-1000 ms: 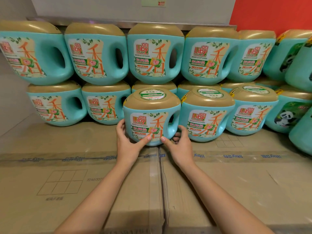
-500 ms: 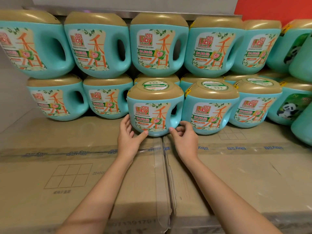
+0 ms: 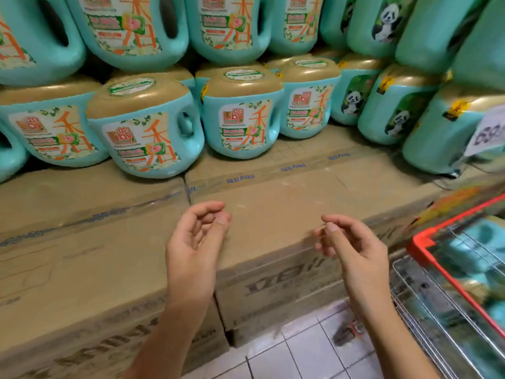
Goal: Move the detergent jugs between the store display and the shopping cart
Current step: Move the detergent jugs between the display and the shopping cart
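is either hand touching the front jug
Apart. Head view shows the left hand and right hand short of the front jug, bare cardboard between them.

2 hands: left hand (image 3: 195, 242), right hand (image 3: 352, 247).
8 orange-label jugs (image 3: 144, 132) with labels showing, all beyond the hands: 4 in the lower row, 4 stacked above.
3 panda jugs (image 3: 396, 113) with a panda showing, beyond the right hand and off to its right: 1 above, 2 below.
2 boxes (image 3: 82, 242) under the hands; their seam runs under the left hand.
1 cart (image 3: 426, 239), right of the right hand; the jugs inside are too blurred to count.
1 tag (image 3: 489, 132), far right.
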### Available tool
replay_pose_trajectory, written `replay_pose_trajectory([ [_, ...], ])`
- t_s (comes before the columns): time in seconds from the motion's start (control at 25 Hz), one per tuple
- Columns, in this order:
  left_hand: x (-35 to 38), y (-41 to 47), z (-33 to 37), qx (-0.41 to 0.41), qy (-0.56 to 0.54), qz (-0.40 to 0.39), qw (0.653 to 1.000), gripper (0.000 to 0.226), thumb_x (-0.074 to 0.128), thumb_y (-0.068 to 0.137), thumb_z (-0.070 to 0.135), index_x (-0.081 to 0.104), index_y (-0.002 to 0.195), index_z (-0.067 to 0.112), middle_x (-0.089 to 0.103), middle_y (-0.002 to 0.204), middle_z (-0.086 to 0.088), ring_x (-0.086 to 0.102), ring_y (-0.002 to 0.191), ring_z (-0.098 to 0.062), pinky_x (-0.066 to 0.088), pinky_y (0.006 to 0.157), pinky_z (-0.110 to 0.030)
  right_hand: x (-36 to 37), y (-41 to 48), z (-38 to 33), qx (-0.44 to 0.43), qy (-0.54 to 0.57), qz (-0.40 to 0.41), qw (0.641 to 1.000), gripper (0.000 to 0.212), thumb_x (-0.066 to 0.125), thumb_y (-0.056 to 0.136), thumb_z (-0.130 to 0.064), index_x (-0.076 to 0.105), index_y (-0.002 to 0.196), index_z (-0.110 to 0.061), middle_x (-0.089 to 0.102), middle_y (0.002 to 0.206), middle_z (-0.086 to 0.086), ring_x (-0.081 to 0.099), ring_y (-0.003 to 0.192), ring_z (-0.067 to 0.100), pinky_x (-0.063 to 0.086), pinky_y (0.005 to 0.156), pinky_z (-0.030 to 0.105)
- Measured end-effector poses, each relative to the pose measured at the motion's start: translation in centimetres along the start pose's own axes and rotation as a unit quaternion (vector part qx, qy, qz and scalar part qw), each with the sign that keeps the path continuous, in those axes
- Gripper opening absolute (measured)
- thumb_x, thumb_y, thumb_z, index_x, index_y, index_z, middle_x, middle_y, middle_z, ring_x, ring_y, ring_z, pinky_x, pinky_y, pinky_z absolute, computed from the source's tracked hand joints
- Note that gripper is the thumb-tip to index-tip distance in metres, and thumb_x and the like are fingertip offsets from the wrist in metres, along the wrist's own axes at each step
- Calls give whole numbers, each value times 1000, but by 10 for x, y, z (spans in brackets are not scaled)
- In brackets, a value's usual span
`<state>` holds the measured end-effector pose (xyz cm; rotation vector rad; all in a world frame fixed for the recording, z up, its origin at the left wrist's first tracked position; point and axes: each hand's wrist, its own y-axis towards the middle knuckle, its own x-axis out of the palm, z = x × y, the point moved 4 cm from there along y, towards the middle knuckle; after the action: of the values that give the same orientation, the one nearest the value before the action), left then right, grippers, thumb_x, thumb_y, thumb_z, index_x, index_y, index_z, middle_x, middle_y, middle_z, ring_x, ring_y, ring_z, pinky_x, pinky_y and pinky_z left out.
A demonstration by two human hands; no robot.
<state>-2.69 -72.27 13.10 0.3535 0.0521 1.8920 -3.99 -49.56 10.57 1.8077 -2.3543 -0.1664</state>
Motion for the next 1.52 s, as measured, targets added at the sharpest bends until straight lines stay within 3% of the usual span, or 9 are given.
replay_pose_trajectory([
  [0.08,39,-46,-9,-69,-27,-82,994,12,65,77,19,70,88,21,68,79,-3,63,71,-3,49,66,-11,-67,-27,8,32,-23,44,998,15,56,93,-2,68,93,-11,73,77,8,63,63,13,50,59,15],
  [0.2,94,-108,-39,-143,23,-177,974,17,66,83,3,72,85,18,72,78,-3,64,70,-5,48,65,-11,-169,-77,27,97,-42,117,987,15,56,92,-2,68,93,-9,72,78,14,63,64,15,50,57,16],
  [0.4,168,-214,-94,-247,98,-237,935,24,59,89,-1,72,87,19,73,76,1,65,71,-4,49,65,-13,-327,-162,34,169,-95,179,964,18,57,92,-1,69,89,-13,73,75,8,64,60,7,49,54,12],
  [0.68,297,-318,-125,-294,102,-320,895,18,60,89,2,71,91,15,71,70,4,62,64,0,48,60,-16,-482,-218,14,200,-109,277,934,17,53,91,6,67,92,-5,70,66,0,61,53,8,46,51,13],
  [0.92,408,-318,-146,-280,87,-350,889,16,60,90,4,72,94,14,70,79,-4,59,68,-9,44,68,-27,-564,-181,11,187,-106,297,931,19,55,91,3,68,90,-11,72,74,4,63,59,10,48,54,16],
  [1.12,506,-304,-182,-286,81,-344,891,17,57,90,-4,69,95,7,70,78,-4,60,68,-11,46,70,-26,-638,-106,9,170,-126,297,931,19,54,90,6,67,91,-7,71,71,6,62,58,10,48,54,16],
  [1.28,584,-292,-194,-275,94,-365,885,18,57,91,-2,69,94,11,70,75,-1,61,62,-2,44,56,-14,-696,-48,0,156,-127,308,930,17,56,89,5,67,95,-6,69,69,2,61,59,9,49,55,16],
  [1.4,634,-294,-207,-286,104,-364,880,18,57,92,3,68,96,17,73,79,3,64,69,-2,47,66,-21,-739,-13,0,147,-117,330,925,16,58,88,2,67,97,-8,70,71,4,63,59,7,50,54,15],
  [1.52,680,-310,-229,-313,111,-347,877,19,56,93,6,68,95,20,73,80,6,64,73,-3,45,61,-18,-780,20,10,139,-104,328,929,16,58,89,3,67,95,-9,71,71,1,64,59,7,52,56,16],
])
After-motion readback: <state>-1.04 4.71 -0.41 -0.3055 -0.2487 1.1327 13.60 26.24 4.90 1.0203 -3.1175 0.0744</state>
